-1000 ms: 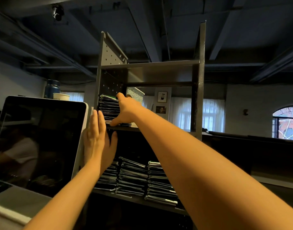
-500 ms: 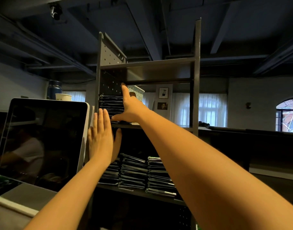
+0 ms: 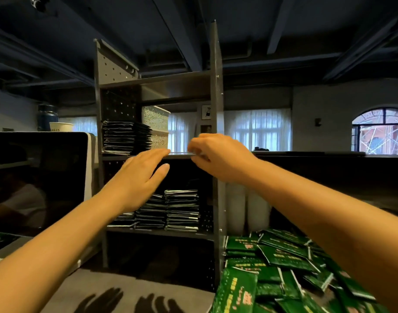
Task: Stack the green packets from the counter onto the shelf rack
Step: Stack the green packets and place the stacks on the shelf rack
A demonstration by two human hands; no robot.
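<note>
We see a loose heap of green packets (image 3: pixel 279 263) with pale print, overlapping at all angles, on the surface (image 3: pixel 130 288) just right of the grey metal shelf rack (image 3: pixel 215 86). At the left end of its middle shelf lies a neat flat stack of packets (image 3: pixel 123 137). The lower shelf carries three lower stacks (image 3: pixel 182 210) side by side, the rightmost tallest.

A dark screen (image 3: pixel 35 177) stands at the left; behind its top edge are a paper cup (image 3: pixel 61 126) and a blue bottle (image 3: pixel 46 115); a spotted white box (image 3: pixel 156 123) sits in the middle; white curtains (image 3: pixel 256 129) hang far back; a round-topped window (image 3: pixel 381 132) is at the right.
</note>
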